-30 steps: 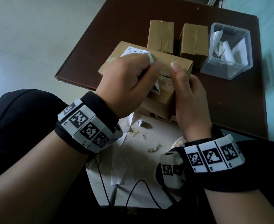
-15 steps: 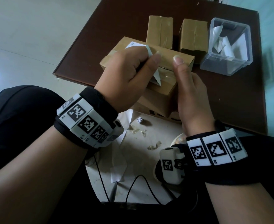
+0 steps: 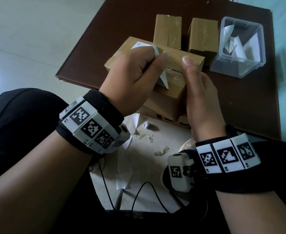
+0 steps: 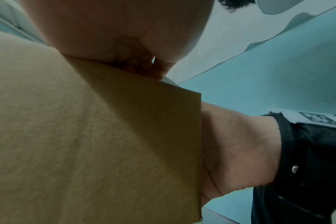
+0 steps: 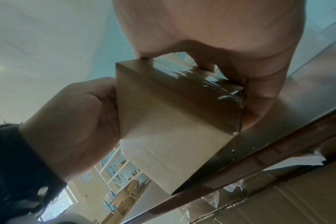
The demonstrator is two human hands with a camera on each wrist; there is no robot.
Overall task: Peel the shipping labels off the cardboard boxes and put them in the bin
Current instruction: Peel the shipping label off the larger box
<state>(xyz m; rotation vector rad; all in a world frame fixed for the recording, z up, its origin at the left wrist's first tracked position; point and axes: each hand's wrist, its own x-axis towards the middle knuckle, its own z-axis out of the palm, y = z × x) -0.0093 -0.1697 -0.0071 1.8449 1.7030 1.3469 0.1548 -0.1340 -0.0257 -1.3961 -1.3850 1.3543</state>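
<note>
The left hand (image 3: pixel 130 76) pinches the half-peeled label (image 3: pixel 143 45); the right hand (image 3: pixel 201 98) grips the box (image 3: pixel 172 65) at the table's (image 3: pixel 105 22) near edge. Label print is unreadable.

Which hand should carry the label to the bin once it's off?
Left, probably. The left hand already pinches the shipping label, half lifted off the cardboard box. The right hand grips that box, steadying it. The bin sits right, though.

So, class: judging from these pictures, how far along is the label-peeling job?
Done: white peeled labels already lie in the clear plastic bin. In hand: the left hand pinches a white shipping label half lifted off the large brown cardboard box, steadied by the right hand. Left: binning it; the two small boxes show no labels here.
</note>
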